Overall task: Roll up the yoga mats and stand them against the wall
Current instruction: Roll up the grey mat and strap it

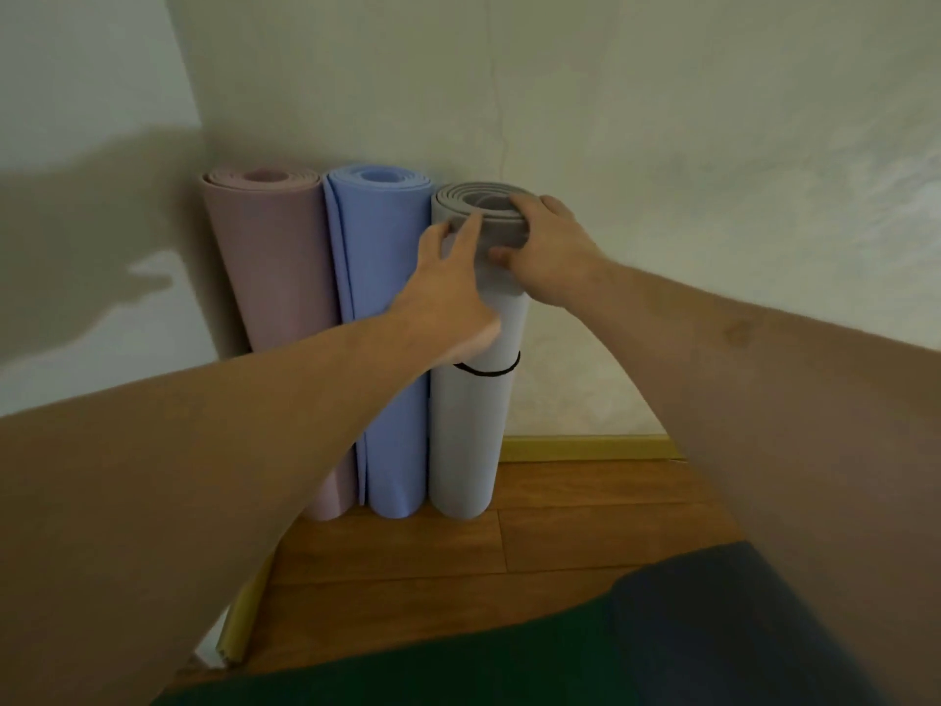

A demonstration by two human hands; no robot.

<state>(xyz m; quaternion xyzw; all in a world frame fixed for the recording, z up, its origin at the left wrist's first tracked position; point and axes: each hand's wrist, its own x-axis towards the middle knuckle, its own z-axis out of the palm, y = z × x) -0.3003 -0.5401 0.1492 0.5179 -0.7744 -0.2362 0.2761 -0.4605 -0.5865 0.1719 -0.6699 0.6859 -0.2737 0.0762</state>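
Three rolled yoga mats stand upright in the corner against the wall (pixel 611 145): a pink mat (pixel 270 257) on the left, a blue mat (pixel 392 277) in the middle, and a grey mat (pixel 466 430) on the right with a black elastic band (pixel 489 372) around it. My right hand (pixel 550 252) grips the top of the grey roll, fingers over its rim and thumb on its front. My left hand (pixel 448 287) lies against the upper front of the grey mat with straight fingers touching near its top edge.
Wooden floor (pixel 560 527) runs in front of the mats, with a yellow skirting board (pixel 585 448) along the wall base. A dark green and blue surface (pixel 560 654) fills the lower part of the view.
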